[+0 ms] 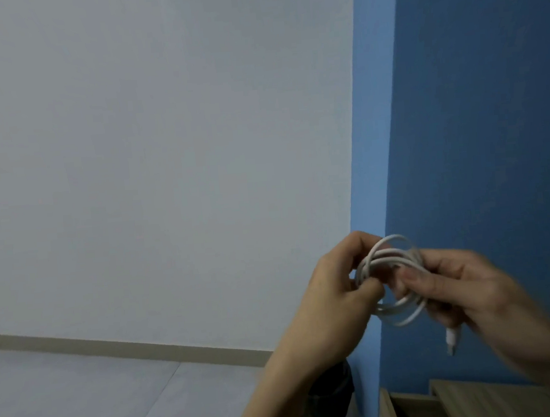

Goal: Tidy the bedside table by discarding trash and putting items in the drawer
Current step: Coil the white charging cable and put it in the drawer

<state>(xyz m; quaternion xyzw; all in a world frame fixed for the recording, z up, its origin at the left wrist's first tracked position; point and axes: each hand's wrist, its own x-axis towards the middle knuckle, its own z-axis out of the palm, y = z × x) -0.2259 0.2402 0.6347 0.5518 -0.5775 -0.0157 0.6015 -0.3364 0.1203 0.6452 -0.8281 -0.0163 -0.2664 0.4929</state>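
Gripping the coiled charging cable [387,253] together, left hand [332,291] and right hand [466,286] hover above the seemingly open drawer [414,407], right nearer.

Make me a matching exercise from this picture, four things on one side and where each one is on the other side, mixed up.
Things:
1. cable
2. plug
3. dark bag
4. wooden furniture

Places:
A. bottom right corner, by the blue wall
B. coiled, gripped by the left hand and the right hand
C. low down, below the left hand
D. hanging below the right hand

Pairs: 1-B, 2-D, 3-C, 4-A
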